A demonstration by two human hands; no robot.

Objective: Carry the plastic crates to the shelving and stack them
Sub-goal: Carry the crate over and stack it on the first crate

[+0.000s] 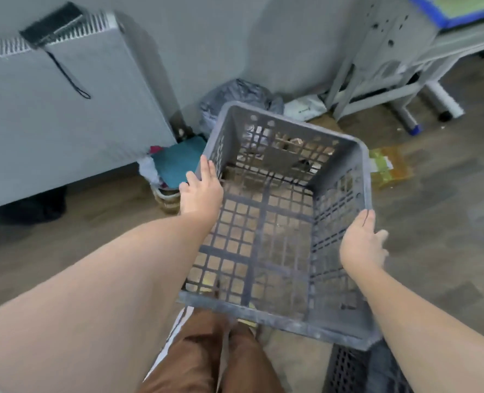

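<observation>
The wooden floor (439,222) fills most of the view, and a white radiator (65,123) stands at the left. The gray metal shelving (376,66) is at the top right, well apart from the person.

The crate (284,161) is gray, open on top and has nothing in it. It hangs in the air in front of the person's legs, held up between 2 hands. The left hand (202,191) grips the top edge of the left wall. The right hand (361,245) grips the top edge of the right wall, closer to the person. A second, darker crate (348,370) sits low down, just under the near right corner.

I think the step now is the walk to the shelving. To do it well, keep both hands tight on the edges and keep the crate flat. The hands are not across from each other, so the crate may twist. Turn to the right, toward the shelving.

A gray bag (235,95) and a yellow packet (388,168) lie on the floor ahead, so step around them. The picture is blurry, so small things are hard to tell.
</observation>
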